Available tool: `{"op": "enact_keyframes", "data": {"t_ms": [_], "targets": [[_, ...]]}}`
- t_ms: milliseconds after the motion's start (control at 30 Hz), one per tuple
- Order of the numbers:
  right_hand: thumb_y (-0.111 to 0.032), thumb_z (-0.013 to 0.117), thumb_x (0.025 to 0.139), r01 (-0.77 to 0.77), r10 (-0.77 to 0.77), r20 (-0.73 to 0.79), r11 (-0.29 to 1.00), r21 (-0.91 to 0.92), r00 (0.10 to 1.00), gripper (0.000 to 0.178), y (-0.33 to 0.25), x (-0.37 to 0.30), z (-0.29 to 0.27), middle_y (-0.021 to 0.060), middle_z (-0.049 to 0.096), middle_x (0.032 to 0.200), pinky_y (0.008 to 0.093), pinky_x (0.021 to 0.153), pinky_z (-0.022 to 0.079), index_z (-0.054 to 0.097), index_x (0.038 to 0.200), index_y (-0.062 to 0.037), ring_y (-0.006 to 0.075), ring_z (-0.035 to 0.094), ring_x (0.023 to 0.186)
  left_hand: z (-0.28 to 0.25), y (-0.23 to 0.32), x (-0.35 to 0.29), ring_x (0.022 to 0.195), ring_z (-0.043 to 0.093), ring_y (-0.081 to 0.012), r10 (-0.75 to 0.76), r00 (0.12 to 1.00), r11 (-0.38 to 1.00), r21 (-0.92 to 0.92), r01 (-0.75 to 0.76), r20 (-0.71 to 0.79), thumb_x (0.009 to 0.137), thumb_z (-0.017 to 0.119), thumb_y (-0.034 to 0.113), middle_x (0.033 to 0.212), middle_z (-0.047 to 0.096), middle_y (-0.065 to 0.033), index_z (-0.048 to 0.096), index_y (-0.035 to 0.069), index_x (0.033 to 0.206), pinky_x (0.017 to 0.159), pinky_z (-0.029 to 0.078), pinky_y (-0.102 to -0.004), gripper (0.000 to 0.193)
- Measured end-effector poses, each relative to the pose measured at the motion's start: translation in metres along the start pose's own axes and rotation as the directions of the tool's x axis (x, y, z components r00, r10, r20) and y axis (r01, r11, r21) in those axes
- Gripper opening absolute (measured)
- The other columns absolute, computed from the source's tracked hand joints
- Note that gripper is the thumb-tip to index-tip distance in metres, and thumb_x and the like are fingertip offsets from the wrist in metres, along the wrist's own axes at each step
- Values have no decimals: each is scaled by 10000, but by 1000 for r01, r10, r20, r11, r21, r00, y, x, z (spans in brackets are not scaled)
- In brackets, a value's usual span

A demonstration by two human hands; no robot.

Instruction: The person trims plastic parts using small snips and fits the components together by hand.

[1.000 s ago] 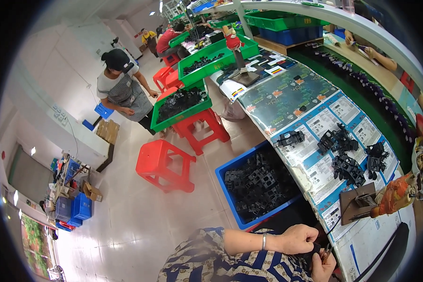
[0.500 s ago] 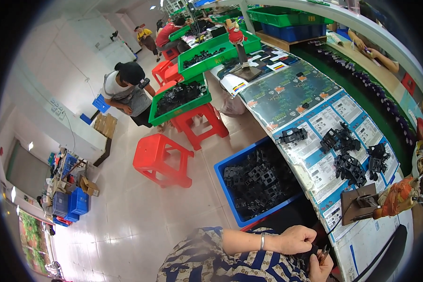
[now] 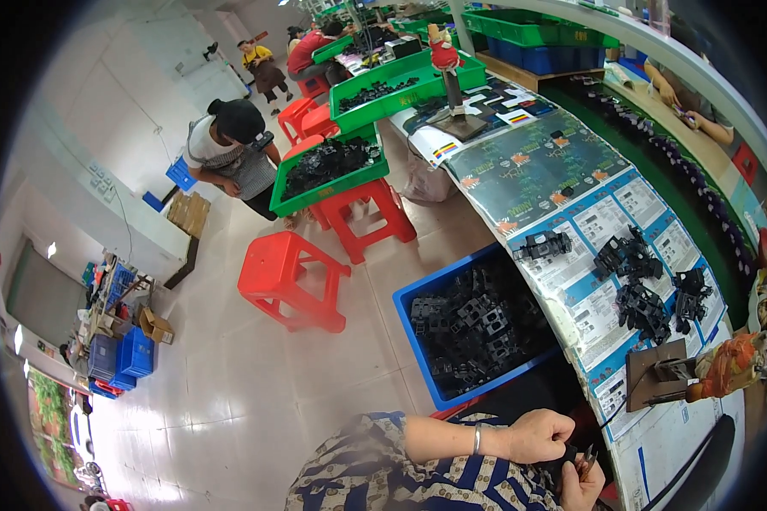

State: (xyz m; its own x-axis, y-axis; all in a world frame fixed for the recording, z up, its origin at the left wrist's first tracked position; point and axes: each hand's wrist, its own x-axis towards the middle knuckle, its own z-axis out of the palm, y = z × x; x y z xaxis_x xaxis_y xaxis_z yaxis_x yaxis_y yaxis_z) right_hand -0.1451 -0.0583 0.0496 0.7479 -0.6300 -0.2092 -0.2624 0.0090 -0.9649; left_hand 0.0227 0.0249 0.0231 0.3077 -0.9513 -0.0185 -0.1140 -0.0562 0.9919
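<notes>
Near the lower edge, my left hand, with a bracelet at its wrist, is closed with bent fingers over a small black plastic part. Just below and to the right, my right hand is closed round a slim tool with a pointed metallic tip, whose kind I cannot make out. Both hands are close together over my patterned clothing, beside the table edge. Part of the black piece is hidden by the fingers. Several black plastic frames lie on the table to the right.
A blue crate of black frames stands left of the table. A clamp-like fixture with an orange-wrapped handle sits on the tabletop. Red stools, green trays of black parts and a person are farther off.
The view has shifted slightly, so the table and crate appear a little farther right. My hands keep nearly the same pose. The standing person leans over the green tray.
</notes>
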Motion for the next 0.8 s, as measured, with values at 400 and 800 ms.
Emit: {"op": "enact_keyframes", "data": {"t_ms": [400,800], "targets": [[-63,623,831,114,-114,11,985,-132,993,169,-3,0,13,64,601,868,256,697,435,588,950,51,139,525,775,-9,-1,-14,480,372,-179,41,998,999,-18,-42,-51,666,533,74,527,386,-91,401,20,606,463,310,-324,154],[-59,610,831,144,-132,67,966,-215,989,189,-21,1,17,83,596,847,278,713,446,588,971,66,160,539,779,-15,2,-16,523,379,-139,20,1000,998,-58,-21,-14,690,529,81,542,389,-64,411,17,635,490,322,-301,145]]}}
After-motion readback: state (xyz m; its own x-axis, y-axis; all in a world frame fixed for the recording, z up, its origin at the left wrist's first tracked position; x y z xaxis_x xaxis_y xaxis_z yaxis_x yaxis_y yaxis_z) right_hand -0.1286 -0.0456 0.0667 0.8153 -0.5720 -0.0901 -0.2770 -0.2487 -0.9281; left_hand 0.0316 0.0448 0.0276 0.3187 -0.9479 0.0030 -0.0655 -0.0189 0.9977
